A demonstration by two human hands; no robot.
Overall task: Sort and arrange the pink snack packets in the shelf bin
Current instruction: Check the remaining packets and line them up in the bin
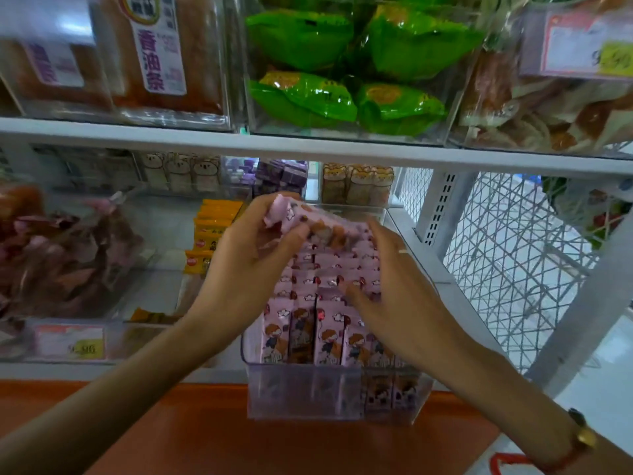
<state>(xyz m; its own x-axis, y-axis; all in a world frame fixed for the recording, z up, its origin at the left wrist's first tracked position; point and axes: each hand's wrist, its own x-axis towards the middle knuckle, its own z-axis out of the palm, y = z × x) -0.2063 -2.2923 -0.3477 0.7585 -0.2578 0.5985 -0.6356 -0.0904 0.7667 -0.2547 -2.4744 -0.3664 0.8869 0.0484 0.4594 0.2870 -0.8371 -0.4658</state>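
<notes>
A clear plastic shelf bin (329, 395) juts out over the shelf's front edge, packed with rows of upright pink snack packets (301, 323) printed with a cartoon figure. My left hand (246, 255) grips a small bunch of pink packets (301, 221) lifted above the bin's back half, thumb on top of them. My right hand (394, 286) lies over the right side of the packed rows with fingers spread and fairly straight, its fingertips touching the far end of the lifted bunch. A ring shows on one right finger.
Left of the bin stand orange packets (209, 234) and a clear bin of dark reddish snacks (61, 255) with a price label (68, 341). The shelf board (308, 149) above carries green bags (342, 63). A white wire mesh panel (513, 262) closes the right side.
</notes>
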